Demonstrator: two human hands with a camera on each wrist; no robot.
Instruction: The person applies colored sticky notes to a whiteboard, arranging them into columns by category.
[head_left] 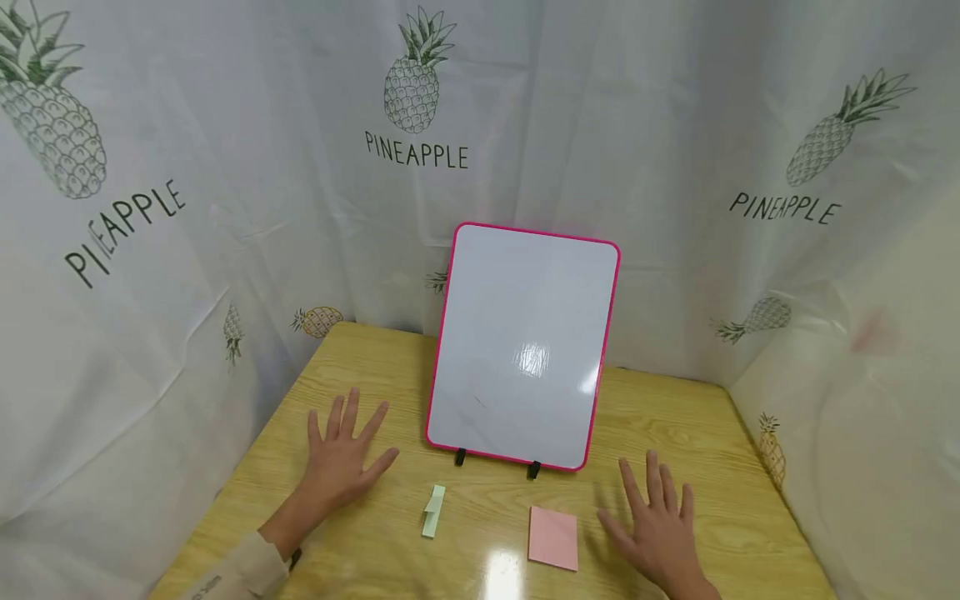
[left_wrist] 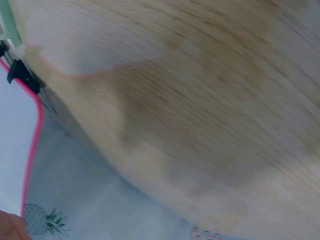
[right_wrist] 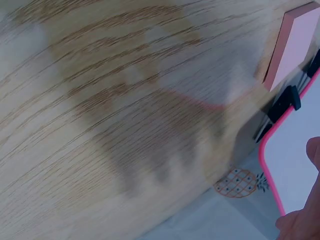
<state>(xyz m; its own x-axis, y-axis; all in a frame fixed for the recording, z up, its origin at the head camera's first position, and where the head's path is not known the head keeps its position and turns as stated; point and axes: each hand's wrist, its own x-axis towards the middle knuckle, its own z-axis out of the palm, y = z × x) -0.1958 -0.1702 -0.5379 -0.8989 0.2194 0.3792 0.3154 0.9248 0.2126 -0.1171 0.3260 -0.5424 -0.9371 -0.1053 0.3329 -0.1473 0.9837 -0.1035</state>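
In the head view my left hand (head_left: 339, 458) is spread over the left part of the table, fingers straight and holding nothing. My right hand (head_left: 658, 529) is spread likewise on the right, beside a pink sticky note pad (head_left: 553, 538). Between the hands lies a narrow pale green strip (head_left: 432, 512) with one bit folded up; it looks like sticky notes. Behind them a whiteboard (head_left: 525, 333) with a pink frame leans back on a stand with black feet (head_left: 534, 470). In the right wrist view the pink pad (right_wrist: 295, 42) shows its thickness.
The wood-grain table (head_left: 390, 367) ends at a white curtain (head_left: 600, 100) printed with pineapples, which hangs behind it and on both sides. A bright light reflection falls on the table's front, left of the pink pad.
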